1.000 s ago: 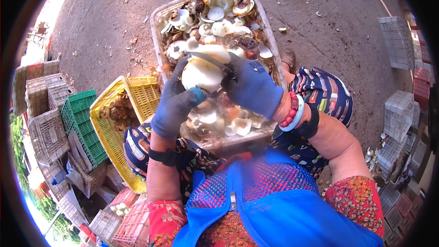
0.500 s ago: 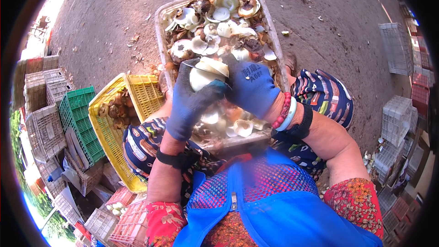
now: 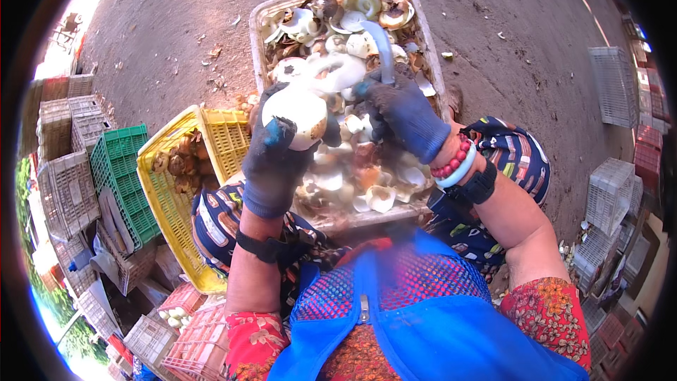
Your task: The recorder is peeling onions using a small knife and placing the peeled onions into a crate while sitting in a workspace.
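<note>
My left hand (image 3: 278, 148), in a dark blue coated glove, is wrapped round a pale peeled onion (image 3: 296, 116). Its near side shows a small brown patch. In my gloved right hand (image 3: 405, 109) is a knife, its curved blade (image 3: 384, 46) pointing away from me and smeared by motion; the fingers hide its handle. Between the hands, a blurred white onion layer (image 3: 337, 73) hangs over the plastic tub (image 3: 257, 35). Onion skins and pale outer layers (image 3: 381, 197) fill the tub, which stands between my legs.
To the left, a yellow crate (image 3: 159, 219) holds brown-skinned onions (image 3: 185, 162). Beyond it stand a green crate (image 3: 123, 183) and stacks of grey crates (image 3: 70, 197). Red crates (image 3: 201, 342) sit at the lower left. More crates (image 3: 612, 88) line the right side. Peel scraps dot the ground.
My hands have moved apart. The knife has come away from the onion to the right, its blade now pointing outward. A white layer has come off, and the onion stays in my left hand.
</note>
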Available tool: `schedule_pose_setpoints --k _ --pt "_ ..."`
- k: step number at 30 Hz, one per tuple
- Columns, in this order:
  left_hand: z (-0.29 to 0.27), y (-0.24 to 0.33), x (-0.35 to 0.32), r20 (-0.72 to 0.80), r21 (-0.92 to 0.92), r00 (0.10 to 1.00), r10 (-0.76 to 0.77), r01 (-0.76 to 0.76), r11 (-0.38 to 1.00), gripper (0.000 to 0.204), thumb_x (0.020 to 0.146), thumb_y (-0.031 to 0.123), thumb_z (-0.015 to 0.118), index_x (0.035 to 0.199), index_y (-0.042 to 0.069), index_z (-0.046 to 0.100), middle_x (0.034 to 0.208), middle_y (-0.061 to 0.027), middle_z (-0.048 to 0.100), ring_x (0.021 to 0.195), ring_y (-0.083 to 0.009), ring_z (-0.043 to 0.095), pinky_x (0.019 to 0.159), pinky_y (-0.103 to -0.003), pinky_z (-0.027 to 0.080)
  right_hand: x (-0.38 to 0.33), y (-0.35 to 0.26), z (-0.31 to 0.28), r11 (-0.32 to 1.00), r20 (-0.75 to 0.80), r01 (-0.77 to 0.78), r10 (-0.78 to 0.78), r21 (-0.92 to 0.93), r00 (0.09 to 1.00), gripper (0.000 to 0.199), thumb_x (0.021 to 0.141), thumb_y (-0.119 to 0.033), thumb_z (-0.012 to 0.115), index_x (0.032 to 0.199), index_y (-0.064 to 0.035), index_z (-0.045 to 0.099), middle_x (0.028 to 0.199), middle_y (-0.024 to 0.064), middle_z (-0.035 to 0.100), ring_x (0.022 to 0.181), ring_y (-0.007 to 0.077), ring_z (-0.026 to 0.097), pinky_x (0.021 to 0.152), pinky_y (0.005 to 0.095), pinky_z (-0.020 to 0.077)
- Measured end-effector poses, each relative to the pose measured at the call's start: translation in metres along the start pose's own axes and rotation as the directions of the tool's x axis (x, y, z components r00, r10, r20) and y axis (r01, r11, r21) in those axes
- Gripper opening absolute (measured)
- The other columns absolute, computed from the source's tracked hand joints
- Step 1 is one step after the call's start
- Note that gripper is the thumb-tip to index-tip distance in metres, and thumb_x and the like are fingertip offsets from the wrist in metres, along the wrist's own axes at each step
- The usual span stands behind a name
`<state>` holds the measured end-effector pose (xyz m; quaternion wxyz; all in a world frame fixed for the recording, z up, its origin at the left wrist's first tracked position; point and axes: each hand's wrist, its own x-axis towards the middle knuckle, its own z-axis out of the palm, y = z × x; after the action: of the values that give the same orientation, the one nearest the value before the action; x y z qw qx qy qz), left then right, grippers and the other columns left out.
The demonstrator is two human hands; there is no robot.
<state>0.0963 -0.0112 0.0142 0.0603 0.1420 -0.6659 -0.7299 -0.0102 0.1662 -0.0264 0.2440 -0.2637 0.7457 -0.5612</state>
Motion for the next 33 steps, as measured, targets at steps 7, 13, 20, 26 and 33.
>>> schedule_pose_setpoints --k 7,13,20,26,33 --pt "0.011 0.010 0.008 -0.036 -0.379 0.999 -0.034 0.018 0.925 0.067 0.083 0.035 0.063 0.135 0.004 0.036 0.116 -0.0163 0.055 0.103 -0.0256 0.059 0.091 -0.037 0.049 -0.017 -0.064 0.014 0.943 -0.096 0.076 -0.047 0.324 0.994 0.026 0.088 -0.018 0.066 0.108 -0.0010 0.059 0.079 0.0046 0.059 0.070 0.0130 0.057 0.067 0.0303 0.0485" --pt "0.008 0.016 0.005 0.032 -0.089 0.996 -0.078 0.080 0.993 0.067 0.080 0.024 0.067 0.135 0.003 0.035 0.118 -0.0129 0.053 0.108 -0.0204 0.055 0.091 -0.032 0.048 -0.012 -0.061 0.006 0.985 -0.030 -0.012 0.017 0.171 0.999 0.024 0.088 -0.022 0.065 0.101 -0.0020 0.060 0.085 0.0072 0.061 0.073 0.0147 0.058 0.067 0.0301 0.0485" --pt "0.019 0.022 0.000 0.108 0.059 0.992 0.062 -0.068 0.996 0.066 0.079 0.020 0.068 0.134 0.002 0.036 0.116 -0.0130 0.053 0.108 -0.0206 0.056 0.091 -0.032 0.049 -0.012 -0.054 0.000 0.974 -0.012 -0.107 0.111 0.199 0.994 0.033 0.089 -0.028 0.064 0.107 -0.0005 0.062 0.079 0.0051 0.061 0.071 0.0128 0.058 0.065 0.0286 0.0486" --pt "-0.001 0.006 0.016 0.328 0.670 0.805 0.494 -0.567 0.479 0.047 0.092 0.025 0.058 0.130 0.001 0.043 0.120 -0.0118 0.053 0.108 -0.0214 0.056 0.093 -0.034 0.047 -0.006 -0.084 -0.018 0.778 0.263 -0.379 0.280 0.502 0.923 0.030 0.088 -0.028 0.062 0.105 -0.0025 0.063 0.076 0.0001 0.059 0.060 0.0075 0.054 0.053 0.0213 0.0426" --pt "-0.003 0.015 0.005 0.172 -0.350 0.980 -0.101 0.157 0.924 0.043 0.095 0.029 0.048 0.126 -0.001 0.047 0.112 -0.0133 0.058 0.095 -0.0221 0.060 0.082 -0.034 0.050 -0.004 -0.080 -0.021 0.742 0.263 -0.375 0.271 0.555 0.926 0.026 0.088 -0.026 0.060 0.097 -0.0023 0.058 0.071 0.0022 0.056 0.052 0.0075 0.051 0.045 0.0205 0.0396"
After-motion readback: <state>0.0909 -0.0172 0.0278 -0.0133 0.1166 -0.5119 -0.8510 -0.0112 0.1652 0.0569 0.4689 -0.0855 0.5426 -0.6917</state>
